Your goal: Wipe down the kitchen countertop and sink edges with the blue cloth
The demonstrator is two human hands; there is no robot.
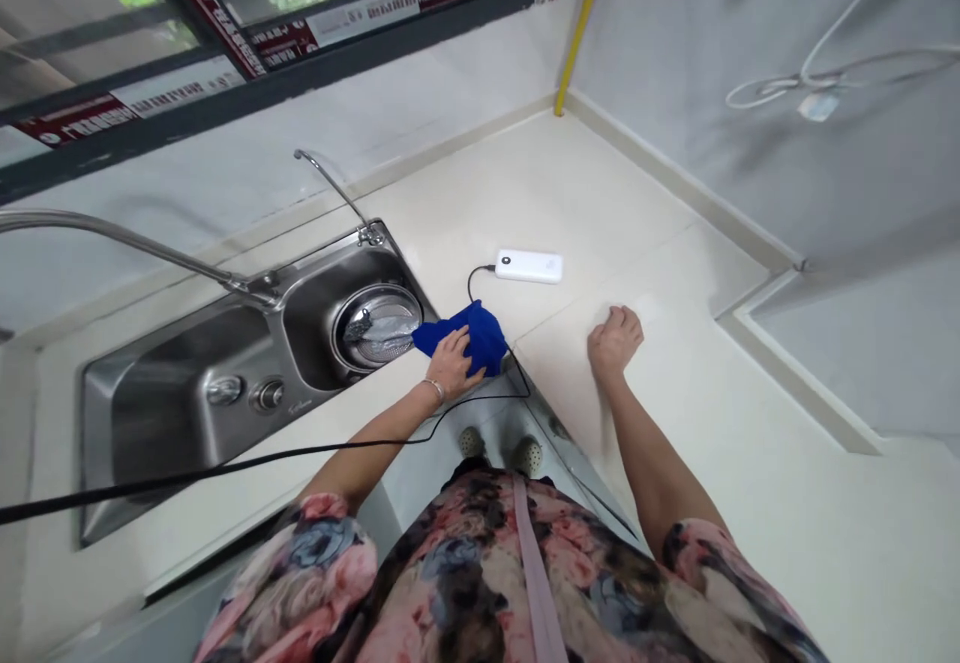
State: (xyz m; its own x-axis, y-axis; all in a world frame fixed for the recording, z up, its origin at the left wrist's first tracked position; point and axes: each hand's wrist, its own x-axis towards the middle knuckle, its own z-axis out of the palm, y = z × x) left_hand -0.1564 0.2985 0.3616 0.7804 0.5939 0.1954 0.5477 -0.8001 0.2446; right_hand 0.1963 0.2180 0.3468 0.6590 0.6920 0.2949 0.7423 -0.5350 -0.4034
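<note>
At the inner corner of the counter, my left hand [452,361] lies over a bunched blue cloth [489,336], with its fingers bent onto the fabric. One end of the cloth hangs toward the sink's edge. My right hand [615,343] is curled closed and rests on the cream countertop [720,343], apart from the cloth; I see nothing in it. Behind the cloth lies a white power bank [529,266] with a black cable plugged into its left end.
To the left is a double steel sink [172,423]. Its right basin holds a round metal strainer [349,328] with clear plastic in it. Two taps [255,288] stand behind. A black cable [300,451] crosses over my left forearm. A yellow pipe [581,28] runs down the back corner.
</note>
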